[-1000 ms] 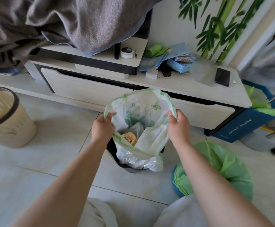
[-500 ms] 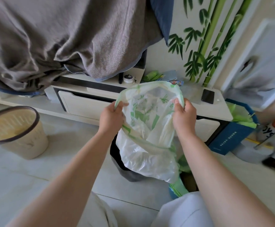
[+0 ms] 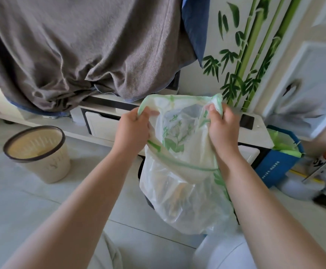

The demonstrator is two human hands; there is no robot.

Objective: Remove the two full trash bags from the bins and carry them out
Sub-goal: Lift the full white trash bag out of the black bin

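A white translucent trash bag (image 3: 179, 199) with green leaf print hangs in the air between my hands, its bottom bulging with rubbish. My left hand (image 3: 133, 131) grips the left side of its green rim. The right side of the rim is bunched in my right hand (image 3: 223, 129). Behind and under the bag a sliver of the dark bin (image 3: 141, 171) shows on the floor; most of it is hidden. The green bag seen earlier is hidden behind the white bag and my right arm.
A cream basket bin with a dark rim (image 3: 40, 152) stands on the tiled floor at left. Behind it runs a low white cabinet (image 3: 102, 129), with a grey blanket (image 3: 80, 47) draped above and a black phone (image 3: 247, 121) on top. A blue box (image 3: 276, 167) with green bags is at right.
The white bag has been lifted up out of the dark bin, and my hands have drawn its rim closer together. The view has tilted up; the green bag has gone out of sight.
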